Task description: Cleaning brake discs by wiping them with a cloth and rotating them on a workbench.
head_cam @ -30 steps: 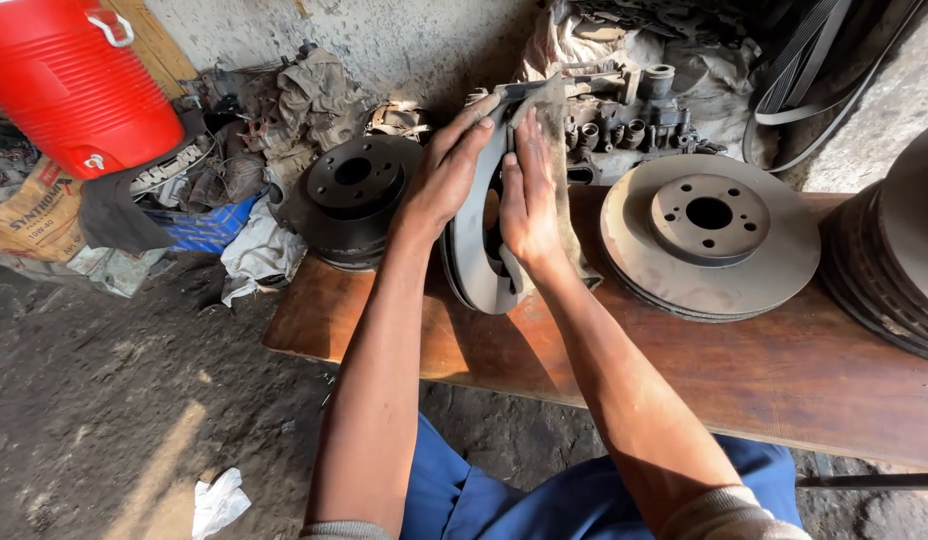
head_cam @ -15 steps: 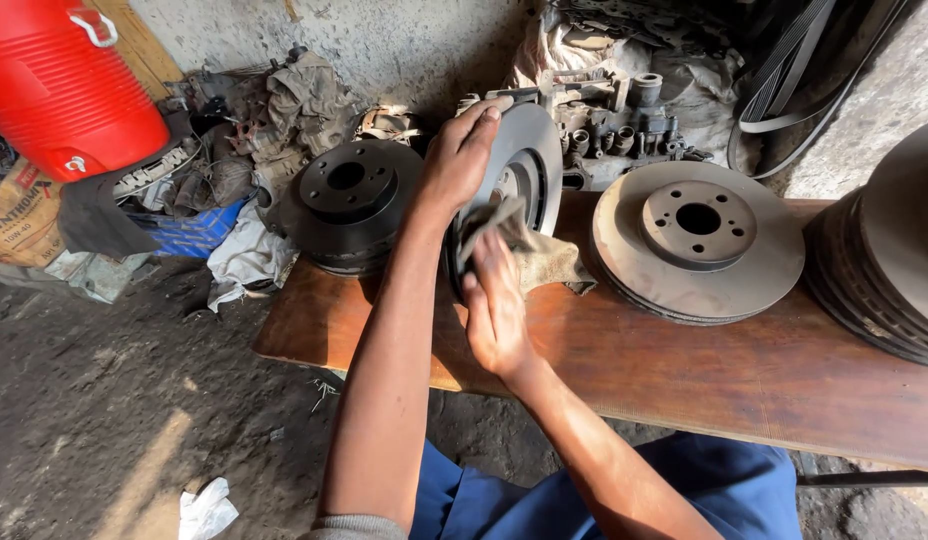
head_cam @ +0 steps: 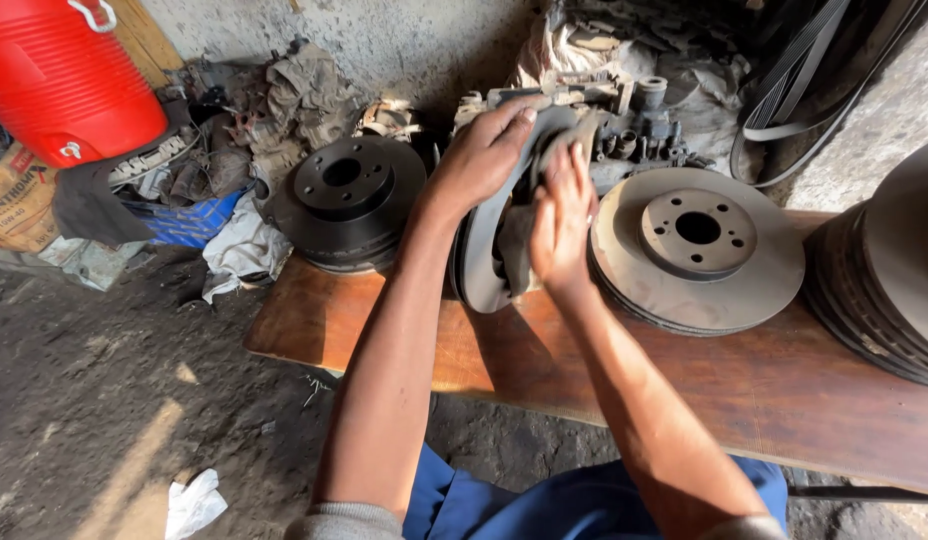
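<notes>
A grey brake disc (head_cam: 476,262) stands on its edge on the wooden bench (head_cam: 684,390). My left hand (head_cam: 481,150) grips its top rim and keeps it upright. My right hand (head_cam: 561,215) presses a dirty rag (head_cam: 514,245) against the disc's face, high up near the rim. A dark brake disc (head_cam: 349,200) lies flat on the bench's left end, apart from my hands. A lighter grey disc (head_cam: 696,245) lies flat just right of my right hand.
A stack of discs (head_cam: 884,270) sits at the right edge. A red cooler (head_cam: 64,75) stands at the back left, with rags and a blue crate (head_cam: 189,220) beside it. Metal parts (head_cam: 634,120) pile behind the bench. White paper (head_cam: 194,503) lies on the dirt floor.
My right hand slid down the disc's face with the rag, then came back up near the rim. My left hand kept its hold on the top rim.
</notes>
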